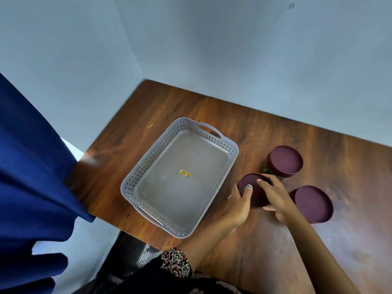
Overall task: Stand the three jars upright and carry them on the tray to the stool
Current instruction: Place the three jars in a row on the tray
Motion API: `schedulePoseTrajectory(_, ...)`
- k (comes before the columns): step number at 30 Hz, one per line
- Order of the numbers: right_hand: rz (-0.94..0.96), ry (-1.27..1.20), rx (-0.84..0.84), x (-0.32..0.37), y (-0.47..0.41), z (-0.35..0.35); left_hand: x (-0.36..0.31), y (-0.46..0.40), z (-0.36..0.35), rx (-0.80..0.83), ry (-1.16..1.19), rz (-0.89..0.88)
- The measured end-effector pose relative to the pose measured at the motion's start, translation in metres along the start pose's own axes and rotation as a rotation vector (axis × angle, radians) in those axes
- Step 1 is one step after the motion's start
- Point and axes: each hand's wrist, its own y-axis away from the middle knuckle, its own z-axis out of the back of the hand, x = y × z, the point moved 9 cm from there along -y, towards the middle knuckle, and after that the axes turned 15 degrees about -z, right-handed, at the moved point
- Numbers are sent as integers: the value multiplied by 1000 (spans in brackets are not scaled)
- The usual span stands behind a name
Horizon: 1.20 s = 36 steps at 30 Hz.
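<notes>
Three jars with maroon lids stand upright on the wooden table (191, 107), to the right of a grey perforated tray (232, 148) that holds nothing. The nearest jar (255, 190) sits just beside the tray's right edge. My left hand (239, 202) grips its left side, thumb on the lid. My right hand (275, 195) clasps its right side, fingers over the lid. A second jar (285, 161) stands behind them, some clear glass showing below its lid. The third jar (312, 203) stands to the right of my right hand.
The table fits into a corner of pale blue walls. A dark blue curtain (31, 166) hangs at the left, touching the table's left end. A small yellow sticker (185, 173) lies on the tray floor. No stool is in view.
</notes>
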Motion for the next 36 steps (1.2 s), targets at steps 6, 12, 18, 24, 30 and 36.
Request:
schedulePoseTrajectory(6, 96, -11, -26, 20, 25, 9, -12, 4, 1, 35, -3, -38)
schedulePoseTrajectory(12, 312, 34, 16, 87, 84, 10, -77, 17, 49, -108, -2, -376)
schedulePoseTrajectory(18, 465, 81, 178, 161, 105, -66, -104, 8, 147, -317, 110, -443)
schedulePoseTrajectory(24, 318, 167, 225, 181, 36, -164, -67, -43, 211, -358, 264, -193)
schedulePoseTrajectory(30, 103, 187, 271, 171, -16, -201, -24, -98, 234, -343, 375, 19)
schedulePoseTrajectory(36, 103, 158, 239, 173, -37, -208, -12, -122, 238, -355, 454, -10)
